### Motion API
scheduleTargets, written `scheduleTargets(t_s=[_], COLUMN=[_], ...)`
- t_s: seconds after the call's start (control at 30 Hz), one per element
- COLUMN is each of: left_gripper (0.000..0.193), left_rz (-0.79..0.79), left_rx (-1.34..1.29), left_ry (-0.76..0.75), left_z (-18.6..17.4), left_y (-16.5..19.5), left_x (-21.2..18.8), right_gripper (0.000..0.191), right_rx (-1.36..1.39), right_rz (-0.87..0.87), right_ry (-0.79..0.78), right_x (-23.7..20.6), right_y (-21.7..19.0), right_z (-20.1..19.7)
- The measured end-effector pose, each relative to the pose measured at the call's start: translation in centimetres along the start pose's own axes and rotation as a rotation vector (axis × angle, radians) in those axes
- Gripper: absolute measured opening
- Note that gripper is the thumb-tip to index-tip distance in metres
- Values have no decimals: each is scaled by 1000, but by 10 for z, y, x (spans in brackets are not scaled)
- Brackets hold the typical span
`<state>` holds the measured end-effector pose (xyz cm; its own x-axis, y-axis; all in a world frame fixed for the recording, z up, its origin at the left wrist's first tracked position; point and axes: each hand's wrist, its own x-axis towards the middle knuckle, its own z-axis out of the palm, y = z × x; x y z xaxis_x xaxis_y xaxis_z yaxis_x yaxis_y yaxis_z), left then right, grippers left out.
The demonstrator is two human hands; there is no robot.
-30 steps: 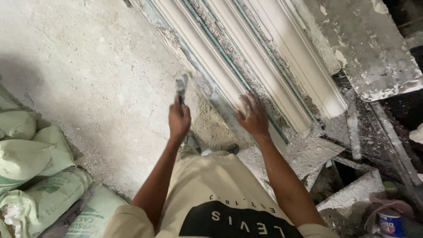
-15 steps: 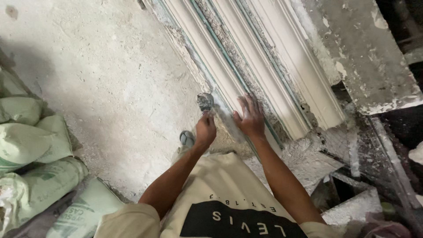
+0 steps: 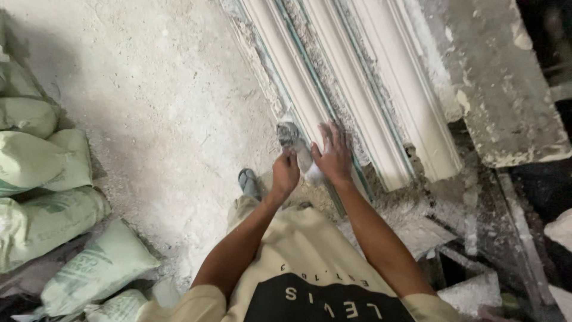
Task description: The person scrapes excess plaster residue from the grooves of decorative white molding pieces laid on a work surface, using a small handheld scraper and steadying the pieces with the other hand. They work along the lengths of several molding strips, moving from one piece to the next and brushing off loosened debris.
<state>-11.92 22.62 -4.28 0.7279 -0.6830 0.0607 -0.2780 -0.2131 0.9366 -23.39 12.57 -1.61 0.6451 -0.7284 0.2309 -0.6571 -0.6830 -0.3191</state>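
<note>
A long white moulded plaster cornice [image 3: 357, 89], ribbed and crusted with grey crumbs, is seen lying across the dusty pale concrete floor [image 3: 149, 89]. At the near end of that cornice, the left hand [image 3: 285, 173] is closed around the handle of a small plaster-caked steel scraper [image 3: 293, 141], whose blade is pressed against the cornice's left rib. Just to the right of it, the right hand [image 3: 333, 156] is laid flat on the cornice, fingers spread wide and nothing gripped; the palm is kept in contact with the moulded surface. The two hands are held close together, almost touching, with the scraper's blade between them.

Below the near end of the cornice, a grey sandal [image 3: 248, 181] is seen on the floor, partly hidden by the cream shirt with a black panel [image 3: 298, 268]. Well to the left of the cornice, pale green woven sacks [image 3: 42, 173] are stacked in a heap. To the right of the cornice, a rough grey slab with a plaster-splashed edge [image 3: 506, 107] is seen, and broken white plaster pieces [image 3: 417, 229] are scattered by its lower end.
</note>
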Motion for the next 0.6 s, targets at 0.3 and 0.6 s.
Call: scheduleTargets(t_s=[0.3, 0.6], left_gripper=[30, 34], left_rz=[-79, -64], left_rx=[-15, -59], left_ry=[29, 76], left_z=[3, 6], left_y=[8, 15], left_x=[-1, -2], right_gripper=[57, 56], right_rx=[-17, -13], right_rz=[-46, -28], right_ry=[38, 14], right_x=[-2, -2], right_y=[-4, -8], right_z=[-4, -12])
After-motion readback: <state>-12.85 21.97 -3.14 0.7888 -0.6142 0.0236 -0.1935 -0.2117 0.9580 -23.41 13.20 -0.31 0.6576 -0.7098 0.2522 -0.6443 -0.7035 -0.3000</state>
